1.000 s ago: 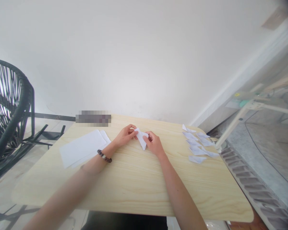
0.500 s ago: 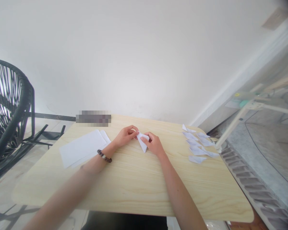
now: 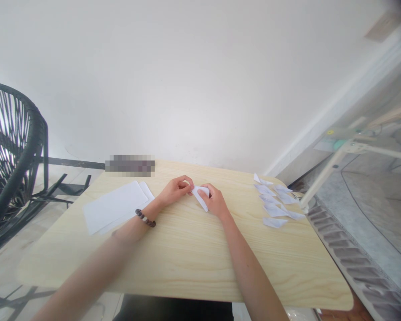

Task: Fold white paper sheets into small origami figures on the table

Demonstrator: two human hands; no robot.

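Presently, the left hand is pinching the upper corner of the folded paper; the right hand is gripping its side. The paper is sitting mid-table, long axis slanting, lower tip pointing near-right.

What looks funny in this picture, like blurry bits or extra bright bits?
In the head view, the white wall looks brightest around its middle and the top right corner goes dark; also in the head view, chunky grey squares hide something at the back left of the table, the left forearm looks soft, and the folded paper looks pale.
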